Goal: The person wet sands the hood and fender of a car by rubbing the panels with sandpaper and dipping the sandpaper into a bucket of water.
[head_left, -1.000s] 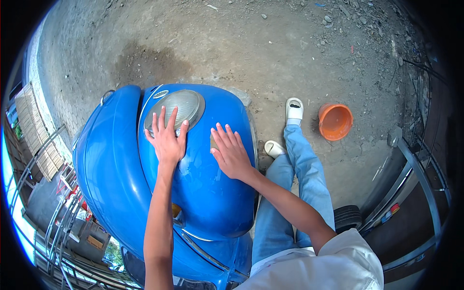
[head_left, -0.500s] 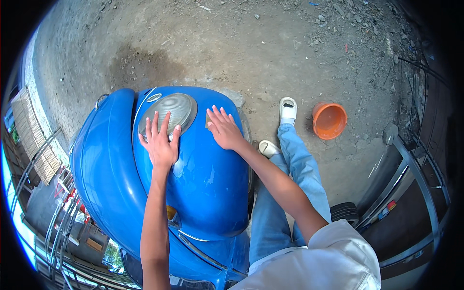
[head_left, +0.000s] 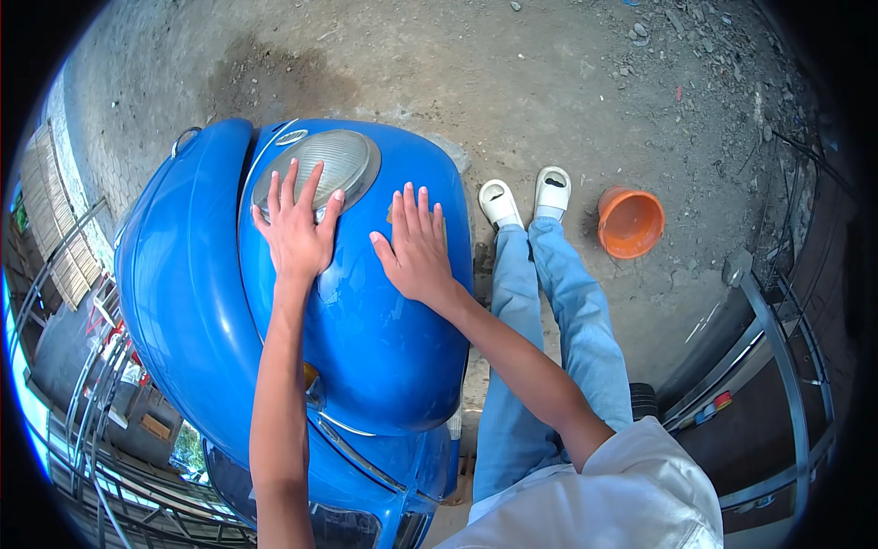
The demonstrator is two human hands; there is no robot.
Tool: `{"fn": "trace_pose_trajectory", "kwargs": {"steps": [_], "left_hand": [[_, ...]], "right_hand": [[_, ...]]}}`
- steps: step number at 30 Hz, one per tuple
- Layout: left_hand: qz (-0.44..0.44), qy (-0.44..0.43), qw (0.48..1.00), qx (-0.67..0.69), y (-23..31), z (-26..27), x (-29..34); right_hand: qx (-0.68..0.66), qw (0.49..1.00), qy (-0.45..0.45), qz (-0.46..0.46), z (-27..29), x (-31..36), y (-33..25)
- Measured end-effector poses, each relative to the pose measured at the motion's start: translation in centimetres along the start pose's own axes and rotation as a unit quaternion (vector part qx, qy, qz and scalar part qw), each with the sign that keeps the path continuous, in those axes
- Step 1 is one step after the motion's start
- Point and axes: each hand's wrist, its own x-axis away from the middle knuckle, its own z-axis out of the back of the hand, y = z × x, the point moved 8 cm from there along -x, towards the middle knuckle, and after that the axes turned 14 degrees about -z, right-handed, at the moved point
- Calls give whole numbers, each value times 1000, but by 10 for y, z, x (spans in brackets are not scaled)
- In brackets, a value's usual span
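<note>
My left hand [head_left: 300, 236] lies spread on the blue car's front fender [head_left: 384, 357], its fingertips reaching onto the round ribbed glass headlight [head_left: 340, 157]. To its right, my right hand [head_left: 416, 252] rests flat on the same fender, fingers straight and thumb out to the left. A thin tan piece [head_left: 390, 214] pokes out beside its fingers, mostly covered by the hand; I cannot make out exactly what it is. Wet-looking streaks mark the blue paint between the hands.
An orange bucket [head_left: 631, 222] stands on the dirt ground to the right of my feet, which wear white clogs [head_left: 552, 190]. The car's rounded blue hood [head_left: 187, 274] is at the left. Metal framing [head_left: 777, 339] rises at the right, near a dark tire [head_left: 644, 401].
My right hand has turned to point more straight ahead and slid over the tan piece. My left foot has moved forward beside the right. The car sits slightly higher in view.
</note>
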Motion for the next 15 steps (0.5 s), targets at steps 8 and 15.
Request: {"fn": "trace_pose_trajectory", "kwargs": {"steps": [8,15], "left_hand": [[1,12,1000,0,-8,0,9],[-10,14,1000,8,3,6,-3]], "right_hand": [[34,999,5,-10,0,28,-2],[3,981,-106,-161,-14,-138,76]]}}
